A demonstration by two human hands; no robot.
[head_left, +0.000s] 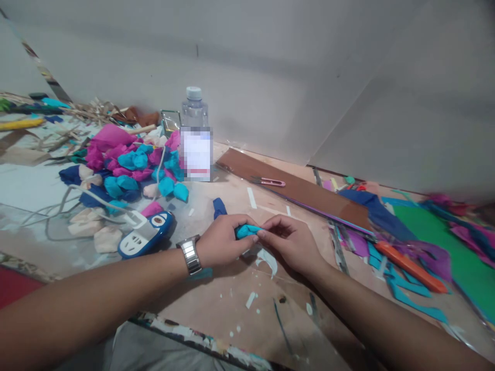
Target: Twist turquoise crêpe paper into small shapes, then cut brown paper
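A small turquoise crumpled piece [247, 231], like paper or cloth, is held between my two hands above the middle of the table. My left hand [222, 239], with a metal watch [190, 254] on its wrist, wraps round its left part. The fingertips of my right hand [296, 242] pinch its right end. Just beyond my left hand, a dark blue piece [219, 207] stands out. Below the hands lies a curved white scrap [267, 262].
A pile of pink, turquoise and cream pieces [133, 159] is at left, beside a blue power socket [147, 234]. Behind stand a bottle [195, 111] and a blurred screen [196, 154]. Small pink snips [270, 182] lie on a brown sheet [301, 193]; an orange cutter [412, 267] is at right.
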